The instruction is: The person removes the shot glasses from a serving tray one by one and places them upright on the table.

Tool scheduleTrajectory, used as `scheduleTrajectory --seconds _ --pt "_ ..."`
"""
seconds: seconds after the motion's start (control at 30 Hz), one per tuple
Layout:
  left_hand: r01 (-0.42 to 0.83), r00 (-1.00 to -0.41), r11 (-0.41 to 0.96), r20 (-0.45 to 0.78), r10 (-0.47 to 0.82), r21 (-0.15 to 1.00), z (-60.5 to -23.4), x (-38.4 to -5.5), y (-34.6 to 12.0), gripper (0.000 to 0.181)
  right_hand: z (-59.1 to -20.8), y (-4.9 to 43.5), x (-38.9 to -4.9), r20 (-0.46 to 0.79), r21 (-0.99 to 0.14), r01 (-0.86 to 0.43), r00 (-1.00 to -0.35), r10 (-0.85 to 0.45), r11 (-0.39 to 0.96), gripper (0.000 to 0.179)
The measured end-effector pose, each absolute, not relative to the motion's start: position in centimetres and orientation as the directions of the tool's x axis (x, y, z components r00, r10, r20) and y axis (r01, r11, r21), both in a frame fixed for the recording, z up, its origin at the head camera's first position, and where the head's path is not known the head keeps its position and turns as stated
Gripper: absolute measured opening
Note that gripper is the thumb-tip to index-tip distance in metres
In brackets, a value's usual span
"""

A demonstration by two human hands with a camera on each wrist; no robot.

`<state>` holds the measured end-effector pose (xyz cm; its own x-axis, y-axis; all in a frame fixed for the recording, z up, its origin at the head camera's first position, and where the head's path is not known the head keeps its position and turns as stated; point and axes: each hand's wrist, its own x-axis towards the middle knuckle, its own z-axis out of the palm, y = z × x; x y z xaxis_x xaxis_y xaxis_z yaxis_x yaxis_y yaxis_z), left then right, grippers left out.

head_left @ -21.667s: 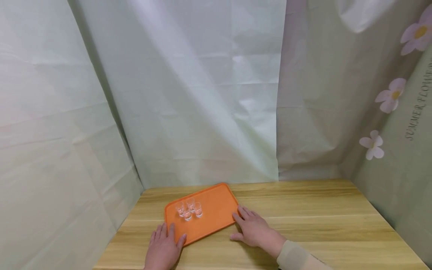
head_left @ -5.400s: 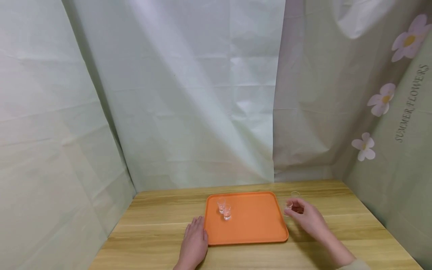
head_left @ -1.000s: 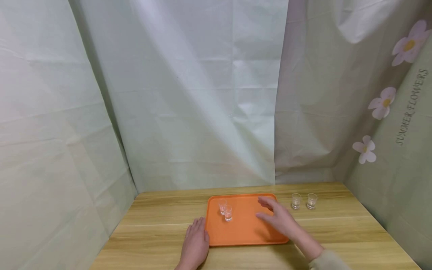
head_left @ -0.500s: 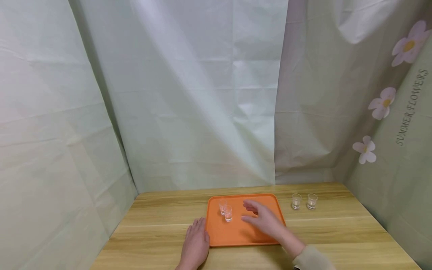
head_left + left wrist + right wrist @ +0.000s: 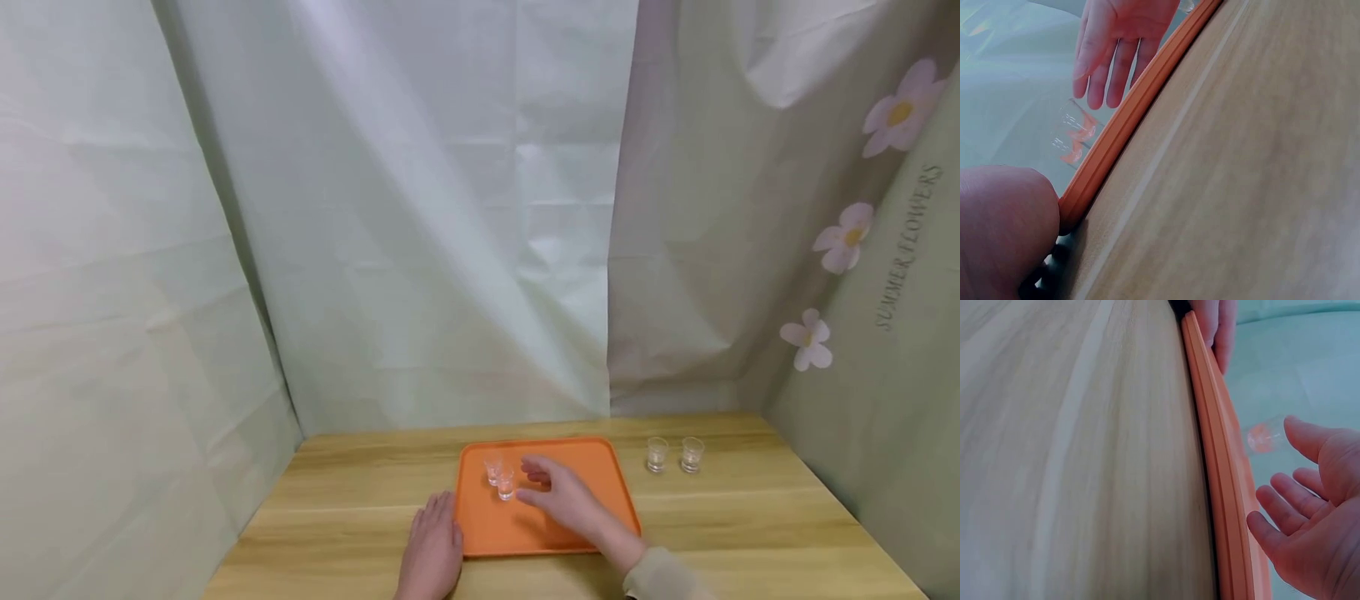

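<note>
- Tray (image 5: 495, 533), orange, lies flat on the wood-grain desk (image 5: 337, 500); I see its long near edge running roughly along the front of the desk.
- Two clear glasses stand upright on its left part: a rear glass (image 5: 492, 472) and a front glass (image 5: 506, 485), slightly nearer me and to the right. They overlap from where I look, so I cannot tell whether they touch.
- My right hand (image 5: 562, 500) is over the middle of the tray, thumb and fingers parted, gripping nothing. Its thumb is just beside the front glass; even from the right wrist view I cannot tell if there is contact.
- My left hand (image 5: 431, 546) rests on the desk with fingers extended, along the tray's left edge, holding nothing.
- Two more glasses stand upright on the desk, right of the tray: an inner glass (image 5: 657, 455) and an outer glass (image 5: 692, 455), a gap between them.
- Behind, I have pale green sheeting (image 5: 465, 250), with printed flowers (image 5: 806, 340) and the lettering "SUMMER FLOWERS" (image 5: 907, 246) on the right.
</note>
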<state>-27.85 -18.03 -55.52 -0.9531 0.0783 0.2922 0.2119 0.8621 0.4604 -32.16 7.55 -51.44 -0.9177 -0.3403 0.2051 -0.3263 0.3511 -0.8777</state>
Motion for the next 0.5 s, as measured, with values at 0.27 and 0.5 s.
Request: scheduleTrajectory --seconds 0.27,0.5 --pt "0.231 -0.943 0.857 0.323 0.08 0.461 -55.8 -27.6 -18.1 0.046 -52.1 6.1 -32.7 0.21 -0.877 -0.325 -0.921 -0.327 0.353 0.064" --pt "0.235 -0.94 0.86 0.332 0.082 0.454 -55.3 -27.5 -18.0 0.046 -52.1 5.0 -33.2 0.227 -0.879 -0.324 -0.929 -0.293 0.348 0.061"
